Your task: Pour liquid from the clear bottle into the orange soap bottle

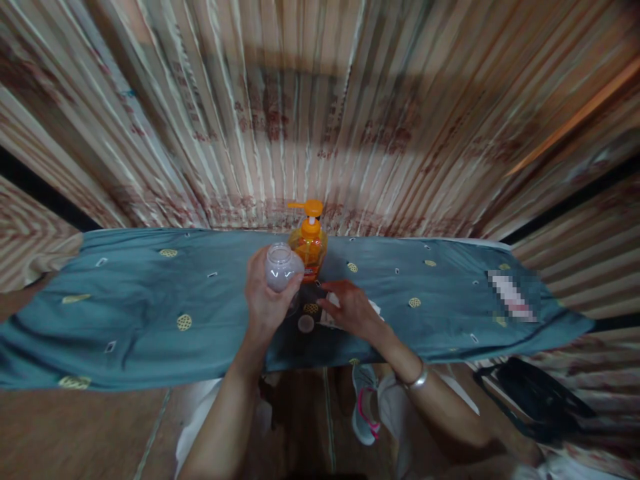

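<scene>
My left hand (265,293) is wrapped round a clear, rounded bottle (283,268) with a bare, uncapped neck facing up. Right behind it stands an orange pump bottle (311,250), partly hidden by the clear one. My right hand (353,308) reaches in from the right, thumb and forefinger apart, over a white piece of cloth or paper (327,318). Whether the fingertips touch that piece cannot be made out. A small round pale cap (306,324) lies on the table between my hands, near the front edge.
A teal patterned cloth (150,300) covers the narrow table. Pleated curtains (300,120) hang close behind it. At the right end lies a pixelated item (513,295). A black bag (543,397) is at the lower right, and a shoe (365,407) shows below the table edge.
</scene>
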Tool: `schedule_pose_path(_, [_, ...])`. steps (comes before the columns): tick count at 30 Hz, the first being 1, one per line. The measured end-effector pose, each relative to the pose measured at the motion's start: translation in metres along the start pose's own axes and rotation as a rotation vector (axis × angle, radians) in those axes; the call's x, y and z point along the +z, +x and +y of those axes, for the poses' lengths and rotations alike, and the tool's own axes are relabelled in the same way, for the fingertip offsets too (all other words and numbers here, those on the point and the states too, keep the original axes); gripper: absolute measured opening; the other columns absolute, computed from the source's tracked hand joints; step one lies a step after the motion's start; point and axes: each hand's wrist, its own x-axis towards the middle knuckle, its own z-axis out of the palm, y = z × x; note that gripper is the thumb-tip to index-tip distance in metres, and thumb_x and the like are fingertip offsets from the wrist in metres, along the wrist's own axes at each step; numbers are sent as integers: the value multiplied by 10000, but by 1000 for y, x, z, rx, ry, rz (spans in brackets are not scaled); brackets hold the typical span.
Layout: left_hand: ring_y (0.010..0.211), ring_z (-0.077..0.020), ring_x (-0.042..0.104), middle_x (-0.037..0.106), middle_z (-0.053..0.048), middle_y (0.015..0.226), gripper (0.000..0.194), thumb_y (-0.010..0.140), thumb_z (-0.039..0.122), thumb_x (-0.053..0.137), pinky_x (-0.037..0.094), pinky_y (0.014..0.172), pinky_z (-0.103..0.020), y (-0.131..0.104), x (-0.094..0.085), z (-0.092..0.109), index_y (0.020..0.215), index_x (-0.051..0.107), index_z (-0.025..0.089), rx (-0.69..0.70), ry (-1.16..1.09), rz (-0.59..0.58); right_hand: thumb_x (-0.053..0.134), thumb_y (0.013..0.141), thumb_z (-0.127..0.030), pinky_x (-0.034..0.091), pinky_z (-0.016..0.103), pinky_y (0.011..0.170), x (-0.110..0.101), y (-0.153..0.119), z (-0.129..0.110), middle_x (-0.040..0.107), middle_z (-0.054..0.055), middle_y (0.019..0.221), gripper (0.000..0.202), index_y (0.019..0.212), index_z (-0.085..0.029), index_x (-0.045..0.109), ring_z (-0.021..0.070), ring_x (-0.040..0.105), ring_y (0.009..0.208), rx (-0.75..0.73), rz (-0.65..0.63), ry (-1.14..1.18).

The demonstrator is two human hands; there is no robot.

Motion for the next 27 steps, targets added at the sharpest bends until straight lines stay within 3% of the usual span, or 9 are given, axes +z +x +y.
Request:
schedule_pose_path(4, [1213,-332,708,720,-153,1295,636,788,380,854,565,1092,-485,0,1,0,1345,607,196,3,-4,3,698,991,-387,612,472,987,-43,20,5,829,132,1186,302,1229,-209,751,303,772,1107,18,304,133])
schedule_pose_path(7, [1238,-334,700,708,-164,1326,670,803,379,843,563,1100,-494,-1,3,-1,1390,585,186,9,-18,16,742,949,-471,600,473,1009,-57,45,-6,819,115,1240,437,1317,-238,713,300,753,1165,-29,434,214])
schedule_pose_path(12, [1327,-342,654,645,-185,1437,795,801,420,859,525,1155,-523,-2,4,-5,1485,525,192,1,-58,25,823,888,-464,565,457,1044,-54,95,-21,796,138,1292,509,1310,-206,705,296,733,1173,-91,383,195])
schedule_pose_path(15, [1408,-365,603,591,-203,1510,907,781,449,887,480,1202,-547,-4,6,-8,1547,467,207,-15,-114,19,791,919,-430,567,418,997,-47,110,-23,816,94,1166,341,1178,-214,739,273,743,1075,-95,295,173])
schedule_pose_path(22, [1604,-413,395,344,-269,1715,1182,754,511,922,413,1255,-594,-7,-3,-11,1675,236,232,-27,-150,9,752,932,-423,539,381,942,-50,96,-23,801,98,1082,297,1128,-200,738,274,720,1029,10,428,145])
schedule_pose_path(24, [1657,-433,284,263,-273,1758,1188,778,525,906,325,1299,-649,-7,-13,-2,1692,201,244,69,-83,42,735,933,-460,539,380,919,-56,87,-24,797,90,1074,308,1121,-216,735,276,721,1011,57,476,162])
schedule_pose_path(27, [1685,-436,206,220,-191,1803,1126,824,542,871,269,1329,-667,-14,-23,21,1703,201,325,280,-33,107,716,929,-497,543,400,918,-65,73,-24,792,101,1059,344,1111,-206,734,285,724,1002,95,576,202])
